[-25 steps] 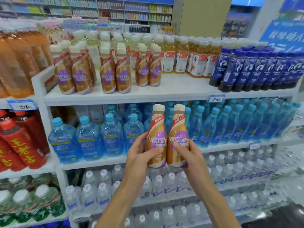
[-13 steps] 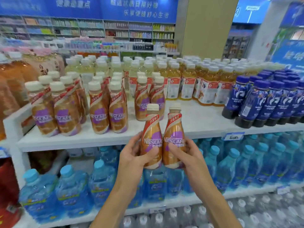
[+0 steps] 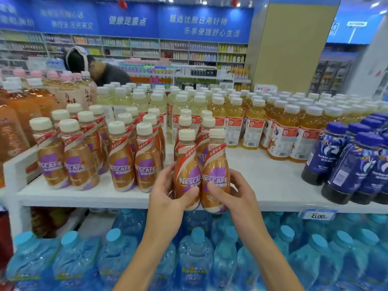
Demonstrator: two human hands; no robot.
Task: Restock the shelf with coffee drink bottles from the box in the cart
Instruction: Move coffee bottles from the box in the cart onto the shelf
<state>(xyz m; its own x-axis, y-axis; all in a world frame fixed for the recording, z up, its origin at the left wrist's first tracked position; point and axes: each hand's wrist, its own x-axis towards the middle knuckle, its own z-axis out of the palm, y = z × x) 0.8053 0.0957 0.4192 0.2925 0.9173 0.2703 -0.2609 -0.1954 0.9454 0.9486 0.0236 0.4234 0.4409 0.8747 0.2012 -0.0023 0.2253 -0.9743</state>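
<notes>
Left hand (image 3: 168, 192) and right hand (image 3: 235, 192) each grip an upright Nescafe bottle (image 3: 185, 164), (image 3: 216, 164), side by side, touching. Beyond the fingertips, shelved Nescafe rows (image 3: 121, 158); right, dark blue bottles (image 3: 344, 164).

Both bare forearms rise from the lower edge of the view and converge toward the middle. The left hand (image 3: 167, 193) grips the lower body of the left coffee bottle (image 3: 186, 164), its thumb laid across the front and its fingers (image 3: 165, 175) curled round the outer side. The right hand (image 3: 238, 193) mirrors it on the right coffee bottle (image 3: 215, 164), thumb on the front, the two upright bottles pressed together side by side.
</notes>
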